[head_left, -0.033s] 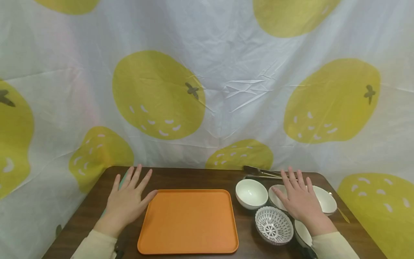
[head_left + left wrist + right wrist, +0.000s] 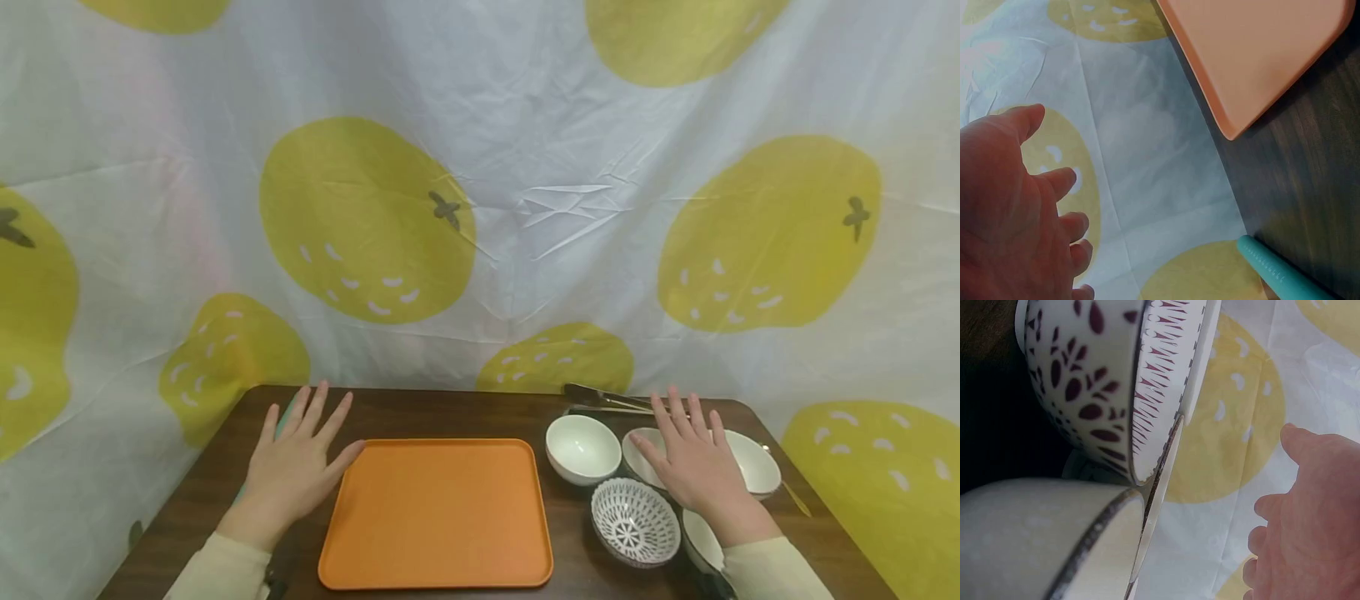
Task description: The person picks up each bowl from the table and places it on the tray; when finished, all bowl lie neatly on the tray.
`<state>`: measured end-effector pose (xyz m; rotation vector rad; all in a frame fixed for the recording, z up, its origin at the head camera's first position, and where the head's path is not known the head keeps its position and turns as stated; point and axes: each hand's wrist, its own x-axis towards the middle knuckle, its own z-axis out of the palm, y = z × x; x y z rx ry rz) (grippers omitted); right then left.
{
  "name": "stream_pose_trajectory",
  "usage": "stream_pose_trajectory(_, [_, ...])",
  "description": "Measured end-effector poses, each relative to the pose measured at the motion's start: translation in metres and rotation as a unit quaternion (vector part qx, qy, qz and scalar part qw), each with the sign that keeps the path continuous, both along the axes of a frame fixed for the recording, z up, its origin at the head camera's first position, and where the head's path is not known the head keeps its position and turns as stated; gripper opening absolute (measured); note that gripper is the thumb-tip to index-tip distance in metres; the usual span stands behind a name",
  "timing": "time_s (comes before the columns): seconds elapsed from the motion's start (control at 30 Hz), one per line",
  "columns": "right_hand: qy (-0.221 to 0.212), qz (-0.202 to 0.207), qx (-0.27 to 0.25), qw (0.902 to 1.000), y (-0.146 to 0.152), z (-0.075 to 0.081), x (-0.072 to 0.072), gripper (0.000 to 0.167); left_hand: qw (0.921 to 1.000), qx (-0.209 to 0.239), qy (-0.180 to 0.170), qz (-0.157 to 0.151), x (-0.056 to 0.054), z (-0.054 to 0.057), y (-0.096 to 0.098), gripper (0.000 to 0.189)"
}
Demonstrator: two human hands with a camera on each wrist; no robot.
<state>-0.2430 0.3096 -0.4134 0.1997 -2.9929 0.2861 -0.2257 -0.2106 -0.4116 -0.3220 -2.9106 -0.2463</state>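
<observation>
My left hand (image 2: 294,467) is raised with fingers spread, left of an orange tray (image 2: 437,512), and holds nothing. Partly behind it lies a teal, rod-like thing (image 2: 1279,269), its rounded end showing in the left wrist view. The right hand (image 2: 697,462), also spread and empty, hovers over a group of bowls. Around it are a plain white bowl (image 2: 583,450), a black-and-white patterned bowl (image 2: 636,522), and more white bowls (image 2: 753,467), partly hidden by the hand and forearm. In the right wrist view, the patterned bowl (image 2: 1085,387) stands close beside a dark-rimmed bowl (image 2: 1035,531).
Long dark-handled utensils (image 2: 600,397) lie at the table's back edge, behind the bowls. A thin gold-coloured utensil (image 2: 797,500) lies near the right edge. A white cloth with yellow fruit prints (image 2: 525,275) hangs behind the dark wooden table (image 2: 450,414).
</observation>
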Motion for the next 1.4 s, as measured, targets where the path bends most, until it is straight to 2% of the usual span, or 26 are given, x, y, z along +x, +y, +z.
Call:
stream_pose_trajectory(0.33, [0.026,0.004,-0.008,0.9996,0.007,-0.004,0.004,0.088,0.9998,0.012,-0.009,-0.011,0.003,-0.002,-0.001,0.08])
stream_pose_trajectory(0.43, [0.046,0.011,-0.001,0.9989,0.008,-0.001,0.006,0.085,0.999,0.019,0.003,-0.039,0.003,-0.009,-0.004,0.079])
stream_pose_trajectory(0.5, [0.055,0.02,-0.004,0.9983,0.006,0.0,0.009,0.08,0.9969,0.04,-0.002,-0.069,0.004,-0.016,-0.008,0.079])
stream_pose_trajectory(0.63, [0.069,0.041,-0.028,0.9964,0.002,0.002,0.023,0.065,0.9877,0.091,-0.055,-0.115,0.011,-0.031,-0.018,0.073])
stream_pose_trajectory(0.73, [0.077,0.054,-0.036,0.9949,0.0,0.002,0.035,0.058,0.9797,0.115,-0.107,-0.126,0.016,-0.04,-0.025,0.069])
stream_pose_trajectory(0.83, [0.08,0.07,-0.026,0.994,0.0,0.0,0.045,0.056,0.9734,0.124,-0.139,-0.133,0.021,-0.048,-0.03,0.072])
stream_pose_trajectory(1.0, [0.088,0.092,-0.001,0.9919,0.001,-0.007,0.057,0.059,0.9689,0.125,-0.152,-0.149,0.026,-0.055,-0.034,0.077])
stream_pose_trajectory(1.27, [0.102,0.09,0.03,0.9903,0.0,-0.019,0.064,0.075,0.9685,0.11,-0.145,-0.17,0.03,-0.063,-0.037,0.085])
stream_pose_trajectory(1.4, [0.103,0.089,0.036,0.99,0.0,-0.022,0.067,0.083,0.9659,0.117,-0.155,-0.172,0.032,-0.065,-0.038,0.088])
